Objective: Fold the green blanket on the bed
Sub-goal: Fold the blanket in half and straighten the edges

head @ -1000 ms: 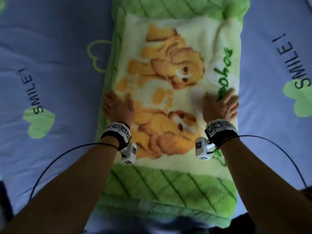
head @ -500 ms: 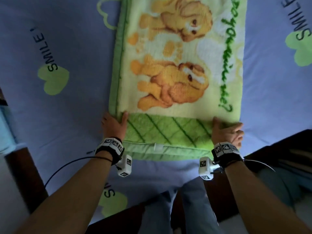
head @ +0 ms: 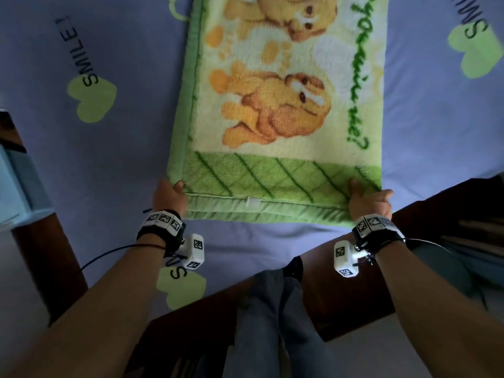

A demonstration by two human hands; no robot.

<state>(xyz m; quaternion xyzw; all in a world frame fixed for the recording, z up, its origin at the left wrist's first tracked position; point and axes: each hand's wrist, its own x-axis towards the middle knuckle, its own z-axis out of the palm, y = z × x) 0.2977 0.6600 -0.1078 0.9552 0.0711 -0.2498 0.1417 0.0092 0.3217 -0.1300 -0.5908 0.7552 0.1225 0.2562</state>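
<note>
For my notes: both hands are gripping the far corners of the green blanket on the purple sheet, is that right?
Not quite. In the head view the left hand and right hand grip the near corners of the green blanket, the edge closest to the person. It does lie on the purple sheet.

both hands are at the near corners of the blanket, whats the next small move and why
Probably lift the near edge and carry it away toward the far end. The left hand and right hand each grip a near corner of the green blanket, which lies flat as a long strip on the bed.
</note>
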